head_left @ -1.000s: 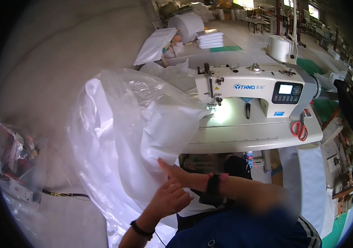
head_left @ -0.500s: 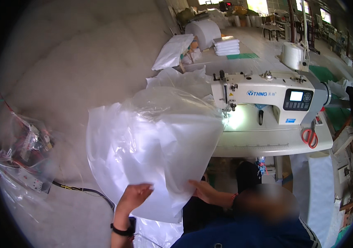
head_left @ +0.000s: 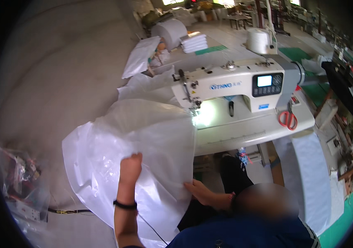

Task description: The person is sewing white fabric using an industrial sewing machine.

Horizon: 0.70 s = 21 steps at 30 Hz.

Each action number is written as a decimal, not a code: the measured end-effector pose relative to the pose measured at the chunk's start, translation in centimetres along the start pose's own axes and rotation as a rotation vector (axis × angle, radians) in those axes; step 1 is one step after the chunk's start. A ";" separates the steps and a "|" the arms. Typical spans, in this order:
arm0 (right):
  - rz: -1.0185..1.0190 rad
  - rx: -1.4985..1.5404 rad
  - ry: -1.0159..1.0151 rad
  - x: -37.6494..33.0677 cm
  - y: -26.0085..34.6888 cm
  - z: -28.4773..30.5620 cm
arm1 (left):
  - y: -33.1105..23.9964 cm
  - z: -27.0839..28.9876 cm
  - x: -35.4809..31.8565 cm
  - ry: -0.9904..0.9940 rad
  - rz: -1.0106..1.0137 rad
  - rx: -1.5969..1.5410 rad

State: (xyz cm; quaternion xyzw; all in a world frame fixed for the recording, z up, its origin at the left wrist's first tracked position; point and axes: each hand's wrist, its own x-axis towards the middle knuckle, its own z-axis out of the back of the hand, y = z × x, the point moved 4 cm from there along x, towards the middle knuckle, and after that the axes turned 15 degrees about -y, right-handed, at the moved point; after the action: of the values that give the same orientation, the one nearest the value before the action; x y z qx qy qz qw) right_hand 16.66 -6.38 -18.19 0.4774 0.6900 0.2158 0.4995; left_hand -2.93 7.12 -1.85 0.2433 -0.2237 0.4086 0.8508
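Note:
A large translucent white plastic sheet hangs from the sewing table's left end over my lap. My left hand, with a black band at the wrist, presses into the sheet's middle with curled fingers. My right hand pinches the sheet's lower right edge below the table. The sheet's top edge lies by the needle of the white sewing machine, where a lamp glows.
Red-handled scissors lie on the table at the right. A white thread cone stands behind the machine. Folded white fabric and a big white roll sit beyond. A clear bag of parts and a cable lie left.
The sheet has come down from a raised, bunched shape to a flatter spread. My left hand has slid up onto its middle, and my right hand has dropped to its lower edge.

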 end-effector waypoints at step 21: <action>0.675 -0.730 -0.426 -1.6 4.7 3.2 | -18.8 3.8 -7.3 0.269 0.007 -0.434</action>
State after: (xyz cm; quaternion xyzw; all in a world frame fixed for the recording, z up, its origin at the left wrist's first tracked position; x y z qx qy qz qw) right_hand 21.72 -6.26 -15.09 0.5009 0.2619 0.4886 0.6646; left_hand 7.37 -9.79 -7.47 -0.0023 -0.1916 0.3827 0.9038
